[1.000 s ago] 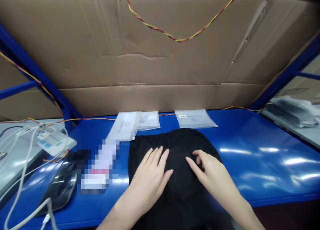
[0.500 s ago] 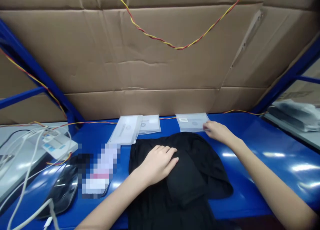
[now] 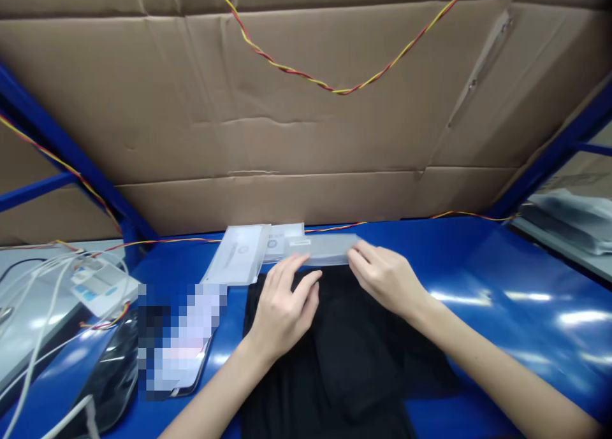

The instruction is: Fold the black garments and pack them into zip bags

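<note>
My right hand (image 3: 382, 273) pinches the right end of a translucent plastic bag (image 3: 325, 248), which is blurred and raised a little over the back edge of a black cloth (image 3: 349, 350). My left hand (image 3: 289, 302) is over the cloth's back left part, fingers apart, with its fingertips close to the bag's lower left edge; whether they touch it is unclear. The black cloth lies spread on the blue table (image 3: 478, 273). Two more translucent bags, one in front (image 3: 239, 254) and one behind (image 3: 282, 235), lie left of the raised bag.
A pixelated phone-like object (image 3: 191, 343) lies left of the cloth, beside a black item in clear plastic (image 3: 112, 375). White cables (image 3: 48, 318) and a white box (image 3: 102, 286) are farther left. Wrapped packs (image 3: 568, 219) sit at the right. Cardboard (image 3: 306, 107) stands behind.
My right hand has moved left, bringing the bag from the back of the table toward my left hand. The left hand has lifted from the cloth and shifted slightly left.
</note>
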Action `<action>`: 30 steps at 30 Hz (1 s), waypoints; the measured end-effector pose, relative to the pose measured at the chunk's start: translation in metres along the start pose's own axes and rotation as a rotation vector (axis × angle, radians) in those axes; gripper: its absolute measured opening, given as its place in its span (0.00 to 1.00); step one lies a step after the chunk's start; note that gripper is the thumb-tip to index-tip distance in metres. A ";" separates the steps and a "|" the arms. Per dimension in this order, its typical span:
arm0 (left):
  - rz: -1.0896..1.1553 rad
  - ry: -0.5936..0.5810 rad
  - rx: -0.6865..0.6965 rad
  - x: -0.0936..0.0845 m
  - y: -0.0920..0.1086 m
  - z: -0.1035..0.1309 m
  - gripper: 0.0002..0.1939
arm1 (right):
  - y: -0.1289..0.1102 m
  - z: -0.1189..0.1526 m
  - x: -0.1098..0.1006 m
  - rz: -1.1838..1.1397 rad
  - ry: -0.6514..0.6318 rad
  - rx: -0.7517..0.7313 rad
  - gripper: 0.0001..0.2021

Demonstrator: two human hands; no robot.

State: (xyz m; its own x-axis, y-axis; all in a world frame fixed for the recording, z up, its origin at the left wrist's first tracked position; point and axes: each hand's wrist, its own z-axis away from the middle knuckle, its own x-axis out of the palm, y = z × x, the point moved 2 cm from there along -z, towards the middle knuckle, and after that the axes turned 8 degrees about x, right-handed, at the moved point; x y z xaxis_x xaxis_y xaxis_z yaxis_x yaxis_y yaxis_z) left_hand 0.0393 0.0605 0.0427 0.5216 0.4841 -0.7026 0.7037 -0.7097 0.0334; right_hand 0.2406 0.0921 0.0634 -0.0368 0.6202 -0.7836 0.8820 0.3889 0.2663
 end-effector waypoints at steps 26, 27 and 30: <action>-0.177 -0.095 -0.065 0.017 -0.013 0.014 0.12 | -0.015 0.020 0.003 -0.465 0.084 0.271 0.09; -0.178 -0.101 -0.082 0.018 -0.014 0.015 0.12 | -0.015 0.023 -0.003 -0.456 0.051 0.326 0.09; -0.178 -0.126 -0.125 0.021 -0.016 0.018 0.13 | -0.019 0.041 -0.017 -0.358 -0.193 0.497 0.15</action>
State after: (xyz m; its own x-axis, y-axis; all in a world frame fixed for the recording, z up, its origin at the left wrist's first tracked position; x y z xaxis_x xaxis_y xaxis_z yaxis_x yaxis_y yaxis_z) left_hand 0.0301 0.0730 0.0142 0.3255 0.5224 -0.7881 0.8373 -0.5464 -0.0163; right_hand 0.2436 0.0465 0.0483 -0.3256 0.3589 -0.8748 0.9449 0.1584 -0.2867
